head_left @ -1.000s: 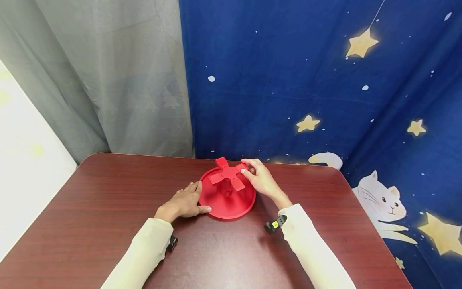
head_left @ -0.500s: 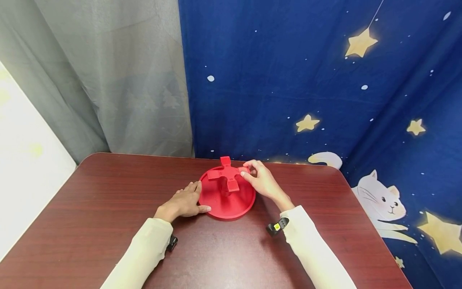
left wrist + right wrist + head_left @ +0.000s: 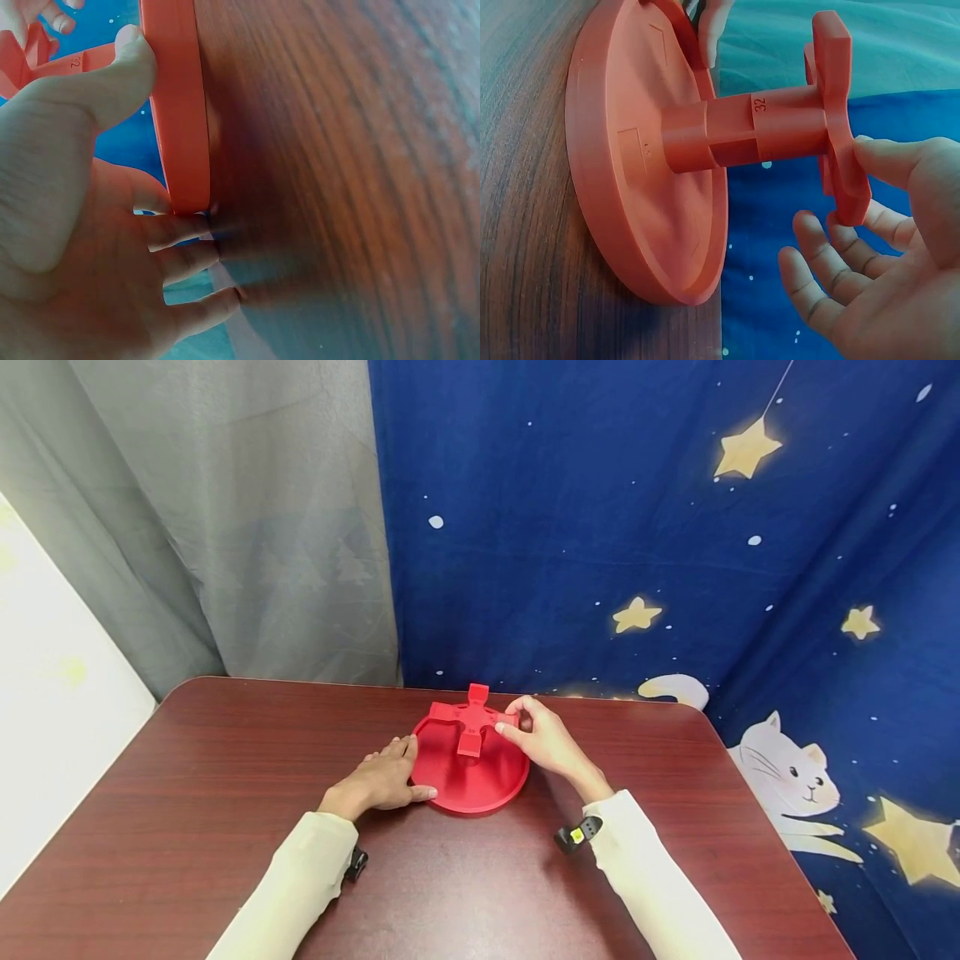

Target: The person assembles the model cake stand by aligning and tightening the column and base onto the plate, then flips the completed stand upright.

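Observation:
A red plastic dish-like round base (image 3: 480, 789) lies on the table with a thick post (image 3: 731, 131) standing in its middle. On top of the post is a red cross-shaped knob (image 3: 474, 718) with arms spread to the sides. My right hand (image 3: 551, 743) pinches one arm of this knob between thumb and fingers; the other fingers reach out below it in the right wrist view. At the base's left side, my left hand (image 3: 378, 777) presses the rim with its thumb on the near edge and the straight fingers spread along the outside.
A dark red-brown wooden table (image 3: 247, 827) carries the base near its far edge. Behind hang a grey curtain (image 3: 285, 527) and a blue curtain (image 3: 525, 568) printed with stars and a white cat. Both wrists wear black straps.
The cross-shaped knob has turned clockwise as seen from above, and my right hand has shifted slightly with its arm. My left hand and the base have stayed nearly in place.

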{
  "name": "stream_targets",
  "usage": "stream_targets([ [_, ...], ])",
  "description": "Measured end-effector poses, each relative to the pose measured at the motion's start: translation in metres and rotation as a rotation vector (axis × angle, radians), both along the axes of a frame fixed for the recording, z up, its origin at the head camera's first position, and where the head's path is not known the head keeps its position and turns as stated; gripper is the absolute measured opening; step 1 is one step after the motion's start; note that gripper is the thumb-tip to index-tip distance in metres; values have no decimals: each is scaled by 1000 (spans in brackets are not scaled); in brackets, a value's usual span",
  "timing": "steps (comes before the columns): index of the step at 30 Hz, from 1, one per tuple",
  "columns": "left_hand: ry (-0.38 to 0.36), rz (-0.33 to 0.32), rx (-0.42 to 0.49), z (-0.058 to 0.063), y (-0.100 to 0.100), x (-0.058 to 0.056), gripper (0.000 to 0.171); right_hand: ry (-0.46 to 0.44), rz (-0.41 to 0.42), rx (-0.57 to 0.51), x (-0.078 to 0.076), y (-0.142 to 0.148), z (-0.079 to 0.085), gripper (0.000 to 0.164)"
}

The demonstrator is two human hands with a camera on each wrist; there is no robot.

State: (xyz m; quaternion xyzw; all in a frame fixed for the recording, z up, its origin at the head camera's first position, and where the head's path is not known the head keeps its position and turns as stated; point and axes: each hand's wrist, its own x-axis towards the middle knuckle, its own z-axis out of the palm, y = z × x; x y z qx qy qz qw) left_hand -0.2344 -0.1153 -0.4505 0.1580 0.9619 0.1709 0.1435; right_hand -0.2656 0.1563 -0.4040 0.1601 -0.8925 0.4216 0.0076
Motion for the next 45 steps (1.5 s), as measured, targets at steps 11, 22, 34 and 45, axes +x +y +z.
stream_targets([
  [11, -14, 7, 1, 2, -1, 0, 99, -52, 4, 43, 7, -6, 6, 25],
  [22, -8, 14, 12, 0, -1, -1, 99, -63, 0, 109, 13, -14, 10, 27],
  [34, -4, 8, 17, -1, 0, 0, 99, 48, -100, -13, -9, -6, 9, 34],
  [45, 2, 4, 15, 1, -1, 1, 98, 45, 79, -60, -18, -13, 0, 47],
])
